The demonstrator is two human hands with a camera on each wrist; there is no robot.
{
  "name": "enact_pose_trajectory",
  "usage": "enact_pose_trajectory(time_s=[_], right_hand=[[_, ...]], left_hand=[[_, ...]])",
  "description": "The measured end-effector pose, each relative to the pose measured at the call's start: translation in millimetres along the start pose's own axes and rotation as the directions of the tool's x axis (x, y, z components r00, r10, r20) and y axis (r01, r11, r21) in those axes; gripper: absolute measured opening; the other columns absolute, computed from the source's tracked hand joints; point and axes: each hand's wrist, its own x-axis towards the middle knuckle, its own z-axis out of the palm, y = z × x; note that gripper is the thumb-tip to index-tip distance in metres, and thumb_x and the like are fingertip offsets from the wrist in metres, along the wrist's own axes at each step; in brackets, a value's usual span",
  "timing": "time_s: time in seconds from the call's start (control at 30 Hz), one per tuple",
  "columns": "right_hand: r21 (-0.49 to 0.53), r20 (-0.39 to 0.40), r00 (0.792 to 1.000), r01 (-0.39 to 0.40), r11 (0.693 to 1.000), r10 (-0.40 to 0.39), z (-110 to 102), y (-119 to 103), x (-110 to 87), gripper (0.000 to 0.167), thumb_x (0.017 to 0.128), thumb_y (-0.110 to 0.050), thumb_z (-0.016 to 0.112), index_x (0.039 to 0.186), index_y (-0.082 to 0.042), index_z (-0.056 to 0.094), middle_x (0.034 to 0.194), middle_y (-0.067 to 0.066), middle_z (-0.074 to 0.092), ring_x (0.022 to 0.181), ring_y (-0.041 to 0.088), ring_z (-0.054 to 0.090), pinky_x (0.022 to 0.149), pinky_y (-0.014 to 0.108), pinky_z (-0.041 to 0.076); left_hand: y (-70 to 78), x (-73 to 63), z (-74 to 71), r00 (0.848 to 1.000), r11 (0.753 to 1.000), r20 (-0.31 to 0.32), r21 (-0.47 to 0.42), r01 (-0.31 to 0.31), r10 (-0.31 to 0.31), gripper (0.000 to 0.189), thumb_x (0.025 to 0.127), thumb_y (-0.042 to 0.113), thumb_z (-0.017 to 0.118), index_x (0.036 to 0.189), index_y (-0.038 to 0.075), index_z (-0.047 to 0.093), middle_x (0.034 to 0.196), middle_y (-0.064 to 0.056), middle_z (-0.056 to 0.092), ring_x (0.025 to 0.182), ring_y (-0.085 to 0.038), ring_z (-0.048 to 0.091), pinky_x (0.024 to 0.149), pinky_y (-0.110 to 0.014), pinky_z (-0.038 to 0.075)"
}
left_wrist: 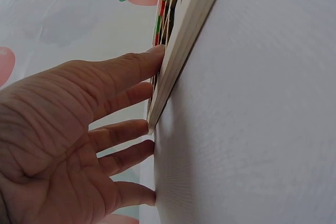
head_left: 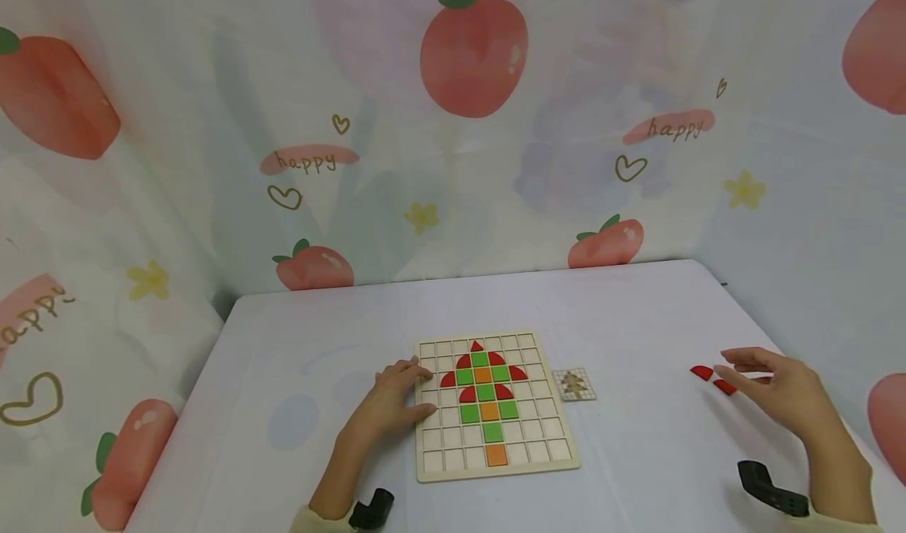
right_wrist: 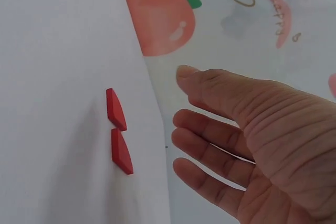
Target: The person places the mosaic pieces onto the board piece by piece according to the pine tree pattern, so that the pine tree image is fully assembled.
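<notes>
My left hand [head_left: 385, 399] rests at the left edge of a wooden grid board [head_left: 432, 462], its thumb and some fingertips touching the rim. In the left wrist view the fingers of that hand [left_wrist: 63, 124] are spread and loosely extended. Several red, green and orange pieces on the board form a tree-like figure, with a red triangle [head_left: 477, 347] at its top. Far to the right, my right hand [head_left: 786, 387] hovers beside two loose red quarter-circle pieces [head_left: 701, 373] lying on the table. The right wrist view shows this hand [right_wrist: 252, 129] holding nothing, apart from the red pieces [right_wrist: 122, 151].
A small pattern card [head_left: 574, 384] with a tree picture lies just right of the board. White cloth covers the table [head_left: 637, 321], whose right edge runs close to my right hand. Behind it hangs a fruit-print curtain [head_left: 481, 179].
</notes>
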Motion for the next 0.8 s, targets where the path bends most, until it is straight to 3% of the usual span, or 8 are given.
enact_pose_trajectory(time_s=[0.1, 0.33, 0.5, 0.63, 0.8], right_hand=[[-0.007, 0.070, 0.997, -0.019, 1.000, 0.019, 2.1, 11.7, -0.8, 0.057, 0.096, -0.039, 0.072, 0.130, 0.006, 0.060, 0.123, 0.036, 0.062, 0.107, 0.053, 0.059, 0.074, 0.056, 0.055], [-0.051, 0.155, 0.984, -0.077, 0.996, 0.084, 13.5, 30.5, -0.1, 0.049, 0.093, -0.023, 0.074, 0.129, 0.007, 0.059, 0.123, 0.038, 0.059, 0.106, 0.055, 0.055, 0.077, 0.062, 0.052], [-0.067, 0.072, 0.996, -0.040, 0.997, 0.044, 17.9, 34.5, -8.8, 0.041, 0.094, -0.024, 0.074, 0.122, 0.004, 0.066, 0.115, 0.032, 0.066, 0.096, 0.047, 0.064, 0.071, 0.047, 0.052], [-0.061, 0.058, 0.997, -0.048, 0.997, 0.052, 19.8, 32.8, -9.7, 0.043, 0.094, -0.028, 0.074, 0.120, 0.005, 0.065, 0.111, 0.031, 0.066, 0.094, 0.045, 0.063, 0.071, 0.050, 0.051], [-0.080, 0.025, 0.999, -0.046, 0.996, 0.048, 22.0, 30.1, -8.7, 0.033, 0.092, -0.017, 0.073, 0.116, 0.005, 0.067, 0.106, 0.028, 0.068, 0.093, 0.046, 0.062, 0.071, 0.054, 0.051]], left_hand=[[-0.2, 0.7, 0.5, 1.000, 1.000, 0.001, 0.006, 0.004, -0.004, 0.046, 0.085, 0.022, 0.084, 0.126, 0.011, 0.066, 0.153, -0.021, 0.048, 0.143, -0.045, 0.041, 0.116, -0.071, 0.021], [-1.1, 2.6, 1.8, 1.000, 1.000, -0.001, 0.010, 0.009, -0.009, 0.046, 0.086, 0.022, 0.084, 0.127, 0.011, 0.066, 0.153, -0.021, 0.048, 0.143, -0.045, 0.040, 0.116, -0.071, 0.021], [-0.1, 2.3, 0.6, 1.000, 1.000, -0.008, 0.009, 0.002, -0.002, 0.046, 0.086, 0.022, 0.084, 0.126, 0.011, 0.067, 0.152, -0.021, 0.048, 0.143, -0.045, 0.040, 0.116, -0.072, 0.021], [0.9, 1.4, 0.6, 1.000, 1.000, -0.007, -0.003, -0.001, 0.001, 0.046, 0.085, 0.022, 0.084, 0.126, 0.010, 0.067, 0.151, -0.021, 0.049, 0.143, -0.046, 0.040, 0.116, -0.073, 0.019], [3.3, 0.5, 1.5, 1.000, 1.000, 0.001, 0.005, 0.006, -0.006, 0.046, 0.085, 0.022, 0.084, 0.126, 0.010, 0.066, 0.152, -0.021, 0.048, 0.143, -0.045, 0.040, 0.116, -0.073, 0.020]])
